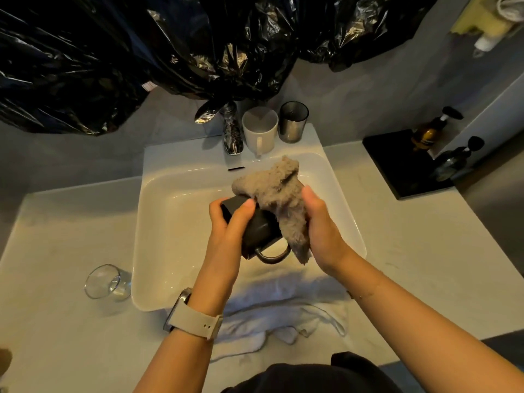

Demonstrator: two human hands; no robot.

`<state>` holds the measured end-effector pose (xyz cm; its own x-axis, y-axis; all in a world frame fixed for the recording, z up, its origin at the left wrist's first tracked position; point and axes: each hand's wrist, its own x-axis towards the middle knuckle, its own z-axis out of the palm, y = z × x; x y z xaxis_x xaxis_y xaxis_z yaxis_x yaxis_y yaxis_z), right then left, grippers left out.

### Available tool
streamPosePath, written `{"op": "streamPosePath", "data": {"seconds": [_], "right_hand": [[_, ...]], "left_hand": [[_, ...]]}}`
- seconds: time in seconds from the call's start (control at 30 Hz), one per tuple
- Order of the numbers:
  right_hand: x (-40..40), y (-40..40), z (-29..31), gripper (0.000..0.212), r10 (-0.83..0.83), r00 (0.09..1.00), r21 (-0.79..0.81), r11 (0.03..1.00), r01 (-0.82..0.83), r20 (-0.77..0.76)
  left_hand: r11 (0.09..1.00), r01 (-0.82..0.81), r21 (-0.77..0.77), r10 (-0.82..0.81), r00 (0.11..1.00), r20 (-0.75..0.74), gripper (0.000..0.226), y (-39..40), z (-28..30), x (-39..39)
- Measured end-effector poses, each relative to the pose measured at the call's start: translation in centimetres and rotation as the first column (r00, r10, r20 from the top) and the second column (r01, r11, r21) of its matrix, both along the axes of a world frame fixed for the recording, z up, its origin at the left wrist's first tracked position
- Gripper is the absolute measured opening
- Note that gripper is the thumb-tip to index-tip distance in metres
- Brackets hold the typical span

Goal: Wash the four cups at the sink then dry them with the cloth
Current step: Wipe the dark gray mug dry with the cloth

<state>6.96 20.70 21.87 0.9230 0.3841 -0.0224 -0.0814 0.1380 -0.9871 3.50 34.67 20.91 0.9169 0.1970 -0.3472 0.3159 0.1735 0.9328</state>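
While the left hand (pixel 231 222) grips the dark mug (pixel 259 232) tilted over the sink (pixel 170 222), the right hand (pixel 319 225) clutches the fluffy grey cloth (pixel 279 194) against the mug's side, so this looks like the drying step. At the far rim, right of the tap (pixel 231 129), stand a white mug (pixel 259 129) and a smoky glass (pixel 293 120); a clear glass (pixel 106 282) sits on the near-left counter. Next, the cloth probably needs working round inside the mug, with the left hand turning it.
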Motion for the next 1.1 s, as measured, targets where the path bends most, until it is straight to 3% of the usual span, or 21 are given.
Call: {"op": "streamPosePath", "data": {"seconds": [0.07, 0.2, 0.33, 0.43, 0.5, 0.63, 0.73, 0.8, 0.87, 0.93, 0.97, 1.03, 1.1], "right_hand": [[0.7, 0.1, -0.1, 0.039, -0.040, 0.984, 0.046, 0.998, 0.048, -0.176], [2.0, 0.3, -0.1, 0.019, -0.088, 0.957, 0.106, 0.987, 0.122, -0.278], [1.9, 0.0, -1.1, 0.041, -0.020, 0.850, 0.164, 0.979, 0.124, -0.526], [0.7, 0.1, -2.0, 0.041, 0.060, 0.845, 0.146, 0.989, 0.021, -0.531], [-0.1, 0.0, -2.6, 0.043, 0.076, 0.862, 0.173, 0.985, 0.014, -0.501], [-1.5, -0.1, -4.6, 0.054, -0.105, 0.940, 0.126, 0.980, 0.153, -0.323], [-1.7, 0.2, -4.4, 0.051, -0.177, 0.911, 0.101, 0.968, 0.230, -0.372], [-1.0, 0.0, -3.5, 0.046, -0.151, 0.839, 0.064, 0.974, 0.216, -0.523], [-0.2, -0.6, -2.6, 0.046, -0.005, 0.701, 0.112, 0.986, 0.122, -0.713], [0.2, -1.5, -2.2, 0.042, 0.069, 0.629, 0.173, 0.979, 0.106, -0.774], [0.3, -1.9, -2.4, 0.040, 0.059, 0.638, 0.179, 0.976, 0.125, -0.768], [0.1, -2.2, -2.8, 0.043, -0.016, 0.700, 0.156, 0.971, 0.181, -0.714], [-0.2, -1.9, -3.1, 0.043, -0.174, 0.779, 0.109, 0.949, 0.296, -0.602]], "left_hand": [[0.992, 0.007, 0.127, -0.020, 0.995, 0.102, 0.045, -0.2, 0.1, -0.4], [0.925, 0.007, 0.380, -0.084, 0.979, 0.186, 0.046, -0.2, -0.5, -1.4], [0.809, -0.014, 0.588, -0.127, 0.972, 0.198, 0.051, -0.6, -0.5, -1.9], [0.852, 0.009, 0.523, -0.111, 0.980, 0.164, 0.048, -0.4, -1.1, -1.5], [0.923, 0.037, 0.384, -0.083, 0.991, 0.103, 0.045, -0.3, -1.3, -1.2], [0.995, 0.090, 0.031, -0.087, 0.993, -0.085, 0.041, -0.6, -0.6, -0.1], [0.977, 0.125, 0.171, -0.115, 0.991, -0.070, 0.052, -0.9, -0.7, -0.1], [0.896, 0.156, 0.415, -0.173, 0.985, 0.005, 0.055, -1.3, -0.6, -0.7], [0.704, 0.186, 0.685, -0.295, 0.955, 0.044, 0.057, -1.6, -0.3, -0.7], [0.516, 0.235, 0.824, -0.453, 0.891, 0.030, 0.064, -1.4, 0.0, -0.3], [0.471, 0.259, 0.843, -0.510, 0.860, 0.021, 0.067, -1.2, -0.1, 0.0], [0.516, 0.305, 0.801, -0.550, 0.834, 0.036, 0.073, -0.7, -0.6, 0.2], [0.676, 0.349, 0.649, -0.505, 0.861, 0.063, 0.087, -0.6, -1.0, 0.2]]}}
